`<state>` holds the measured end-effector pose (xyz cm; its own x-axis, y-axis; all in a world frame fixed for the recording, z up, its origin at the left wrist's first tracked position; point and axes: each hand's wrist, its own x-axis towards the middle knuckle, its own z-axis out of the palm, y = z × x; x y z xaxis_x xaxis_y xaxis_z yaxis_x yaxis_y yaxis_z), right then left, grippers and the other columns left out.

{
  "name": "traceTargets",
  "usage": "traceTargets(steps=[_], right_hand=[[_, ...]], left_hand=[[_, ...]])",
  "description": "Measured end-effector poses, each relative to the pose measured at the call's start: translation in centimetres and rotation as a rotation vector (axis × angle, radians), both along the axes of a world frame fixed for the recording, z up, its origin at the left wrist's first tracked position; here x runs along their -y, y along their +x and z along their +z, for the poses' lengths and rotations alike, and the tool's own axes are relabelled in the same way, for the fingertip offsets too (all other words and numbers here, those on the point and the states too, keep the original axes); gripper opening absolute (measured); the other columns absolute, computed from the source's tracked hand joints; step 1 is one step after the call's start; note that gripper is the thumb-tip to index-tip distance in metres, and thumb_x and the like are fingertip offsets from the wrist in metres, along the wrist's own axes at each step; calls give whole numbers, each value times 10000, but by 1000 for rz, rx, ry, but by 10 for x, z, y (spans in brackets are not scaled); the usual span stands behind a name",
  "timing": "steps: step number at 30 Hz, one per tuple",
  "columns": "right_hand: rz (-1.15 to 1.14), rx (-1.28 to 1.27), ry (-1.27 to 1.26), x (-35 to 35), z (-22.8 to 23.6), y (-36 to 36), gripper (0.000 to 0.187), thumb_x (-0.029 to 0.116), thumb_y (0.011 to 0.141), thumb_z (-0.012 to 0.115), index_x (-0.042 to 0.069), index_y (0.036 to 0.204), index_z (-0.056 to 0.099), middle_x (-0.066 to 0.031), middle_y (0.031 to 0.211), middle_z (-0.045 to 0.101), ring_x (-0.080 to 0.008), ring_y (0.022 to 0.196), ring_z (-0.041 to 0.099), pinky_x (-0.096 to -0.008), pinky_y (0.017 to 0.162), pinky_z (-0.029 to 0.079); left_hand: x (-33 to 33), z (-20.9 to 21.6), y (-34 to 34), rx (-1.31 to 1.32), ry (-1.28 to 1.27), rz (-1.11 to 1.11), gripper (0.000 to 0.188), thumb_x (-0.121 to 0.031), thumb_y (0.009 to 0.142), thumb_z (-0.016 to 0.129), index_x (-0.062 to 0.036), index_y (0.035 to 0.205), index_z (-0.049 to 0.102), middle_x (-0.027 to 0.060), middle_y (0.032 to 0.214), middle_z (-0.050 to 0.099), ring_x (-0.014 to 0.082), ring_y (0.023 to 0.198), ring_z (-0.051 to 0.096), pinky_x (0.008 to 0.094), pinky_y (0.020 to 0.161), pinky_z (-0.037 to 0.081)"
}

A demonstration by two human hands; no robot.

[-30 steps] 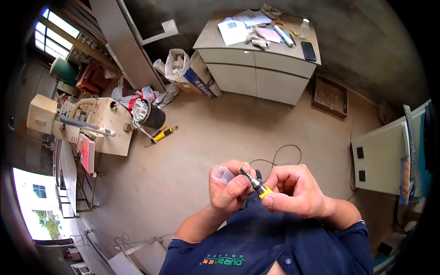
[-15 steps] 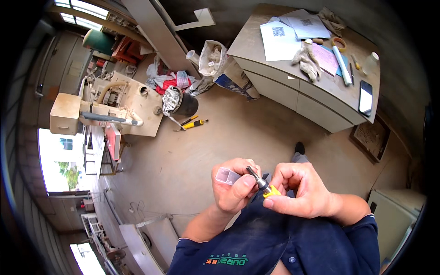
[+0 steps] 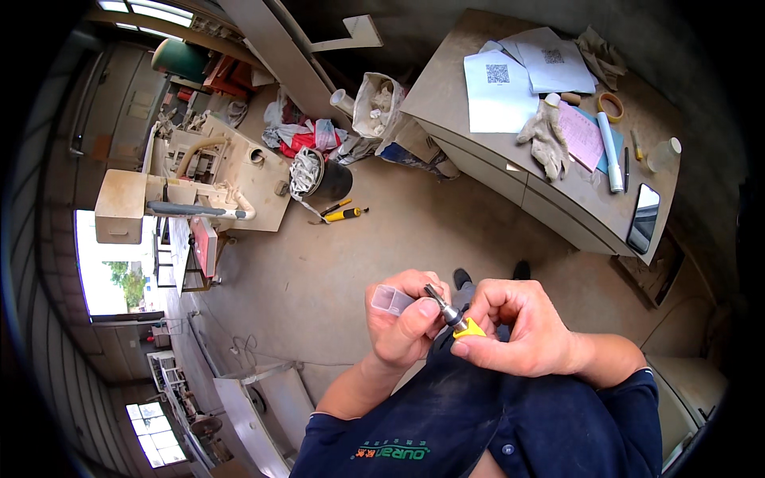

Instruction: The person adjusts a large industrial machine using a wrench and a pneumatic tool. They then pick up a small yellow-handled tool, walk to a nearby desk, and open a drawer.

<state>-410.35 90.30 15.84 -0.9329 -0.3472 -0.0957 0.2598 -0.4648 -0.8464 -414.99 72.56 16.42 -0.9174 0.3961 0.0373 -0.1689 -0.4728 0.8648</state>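
My right hand [image 3: 526,331] pinches a yellow plastic base [image 3: 472,329] between thumb and fingers. Standing out of that base is a metal router bit [image 3: 452,315], tilted up and left, its fluted cutting end bare. A clear plastic case cover [image 3: 388,299], looking hollow, is gripped in the closed fingers of my left hand [image 3: 398,331]. The left thumb lies close beside the bit; whether it touches cannot be made out. Both hands are close together in front of my dark blue shirt.
At right stands a cabinet [image 3: 478,151] carrying papers, a work glove [image 3: 547,139], a tape roll and a phone [image 3: 643,217]. A dusty machine [image 3: 231,183] stands at left, beside a black bucket [image 3: 331,182]. A yellow-handled tool [image 3: 343,214] lies on the floor.
The view has shifted slightly, so the cabinet sits farther right and lower, and both my shoes show. My hands keep nearly the same hold on the bit and cover.
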Motion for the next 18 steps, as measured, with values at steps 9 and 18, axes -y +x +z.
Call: traceTargets(steps=[9,18], right_hand=[[-20,20,11,0,1,-16,236,152,834,790,44,785,586,68,643,580,37,562,459,-156,495,354],[-144,-58,184,3,-4,-28,319,160,755,832,56,817,536,48,670,539,1,588,439,-191,519,360]], left_hand=[[0,-6,-18,21,19,-6,157,-90,865,618,61,906,604,117,718,547,105,564,447,234,472,333],[6,-9,-26,-56,-87,-17,187,-127,894,621,2,1028,609,39,639,480,113,504,403,278,486,340]])
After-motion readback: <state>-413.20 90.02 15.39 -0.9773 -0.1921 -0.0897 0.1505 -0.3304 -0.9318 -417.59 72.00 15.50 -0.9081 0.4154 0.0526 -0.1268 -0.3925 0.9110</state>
